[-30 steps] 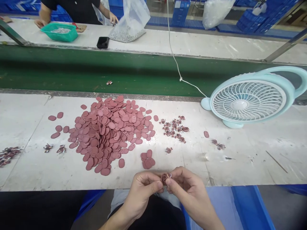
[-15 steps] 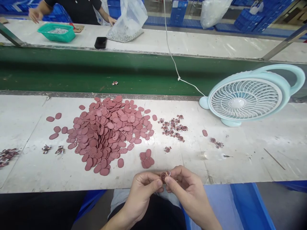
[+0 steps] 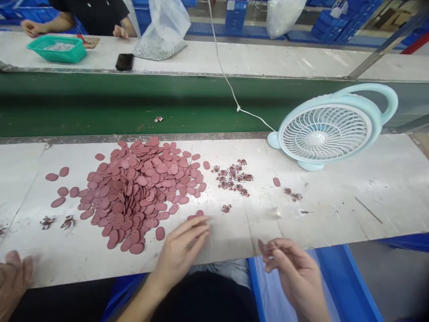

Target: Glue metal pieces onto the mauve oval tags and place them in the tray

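Left hand (image 3: 179,250) is by reddish ovals (image 3: 200,213), right hand (image 3: 296,270) by blue bin (image 3: 348,281).

No words or numbers can be read right now. Up comes a white label (image 3: 231,5) on the blue crate (image 3: 236,19), out beyond the far edge of the far tabletop (image 3: 268,58), but anything on it is too small to make out. And here, by the far edge of the near tabletop (image 3: 385,179), the hub (image 3: 316,139) of the fan (image 3: 342,127) gives no legible lettering either.
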Available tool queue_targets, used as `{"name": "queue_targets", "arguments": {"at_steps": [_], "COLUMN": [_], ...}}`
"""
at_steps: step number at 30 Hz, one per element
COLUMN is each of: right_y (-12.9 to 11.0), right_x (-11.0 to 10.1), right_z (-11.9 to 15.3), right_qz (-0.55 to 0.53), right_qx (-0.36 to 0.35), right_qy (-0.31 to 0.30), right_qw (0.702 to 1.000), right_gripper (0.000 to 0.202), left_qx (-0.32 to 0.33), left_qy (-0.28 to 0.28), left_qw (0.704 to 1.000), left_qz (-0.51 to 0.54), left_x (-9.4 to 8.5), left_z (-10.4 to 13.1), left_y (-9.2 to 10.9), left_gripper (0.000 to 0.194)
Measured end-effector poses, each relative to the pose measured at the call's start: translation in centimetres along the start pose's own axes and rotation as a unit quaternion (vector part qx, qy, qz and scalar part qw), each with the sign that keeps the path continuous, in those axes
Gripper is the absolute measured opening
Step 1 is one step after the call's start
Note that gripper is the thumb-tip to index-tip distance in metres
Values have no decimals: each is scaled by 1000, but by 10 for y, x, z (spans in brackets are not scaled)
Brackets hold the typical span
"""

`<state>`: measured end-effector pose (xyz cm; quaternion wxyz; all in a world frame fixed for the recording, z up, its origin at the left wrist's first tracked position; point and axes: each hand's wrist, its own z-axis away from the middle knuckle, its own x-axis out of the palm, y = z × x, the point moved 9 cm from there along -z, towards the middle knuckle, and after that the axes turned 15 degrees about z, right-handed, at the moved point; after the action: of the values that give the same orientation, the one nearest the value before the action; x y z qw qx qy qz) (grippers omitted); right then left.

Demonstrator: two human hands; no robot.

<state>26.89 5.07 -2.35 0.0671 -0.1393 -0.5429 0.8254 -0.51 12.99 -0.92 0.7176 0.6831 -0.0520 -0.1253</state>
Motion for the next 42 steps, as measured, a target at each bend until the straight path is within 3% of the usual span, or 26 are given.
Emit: {"name": "queue_targets", "arguments": {"at_steps": [2, 5, 7, 9, 11, 16, 18, 21, 24, 27, 32, 36, 39, 42], "right_y": [13, 38, 59, 87, 117, 183, 196, 207, 215, 223, 227, 217, 195, 153], "right_x": [-57, -136, -171, -189, -193, -174, -169, -166, -164, -163, -158, -152, -152, -156], "right_z": [3, 15, 22, 24, 18, -19, -32, -45, -52, -58, -62, -62, -56, -37], "right_qz": [-12, 12, 43, 73, 109, 245, 302, 375, 434, 482, 528, 536, 525, 495], "right_qx": [-13, -15, -10, 6, 29, 77, 79, 75, 78, 96, 128, 152, 165, 162], "right_qy": [97, 226, 276, 296, 284, 187, 161, 135, 115, 110, 104, 99, 103, 92], "right_qw": [995, 974, 960, 953, 952, 948, 936, 914, 890, 864, 833, 824, 828, 849], "right_gripper": [15, 19, 24, 30, 35, 26, 24, 27, 29, 30, 30, 30, 29, 27], "left_qx": [70, 107, 123, 141, 153, 148, 148, 114, 64, 19, -85, -104, -115, -146], "left_qy": [-73, -150, -172, -183, -185, -172, -153, -107, -82, -76, -78, -48, -3, 66], "left_qw": [985, 946, 926, 912, 901, 883, 899, 948, 982, 997, 984, 976, 968, 944], "left_qz": [-137, -267, -312, -339, -361, -410, -382, -277, -160, -25, 138, 186, 222, 287], "left_x": [-3, -2, -1, 1, 2, 4, 2, -9, -19, -20, -9, -4, -7, -17], "left_z": [-12, -22, -24, -24, -27, -39, -40, -36, -24, -11, 2, 6, 11, 23], "left_y": [4, -8, -14, -18, -19, -10, 3, 17, 16, 6, -13, -13, -13, -21], "left_gripper": [32, 41, 44, 42, 36, 29, 29, 28, 26, 20, 18, 16, 15, 18]}}
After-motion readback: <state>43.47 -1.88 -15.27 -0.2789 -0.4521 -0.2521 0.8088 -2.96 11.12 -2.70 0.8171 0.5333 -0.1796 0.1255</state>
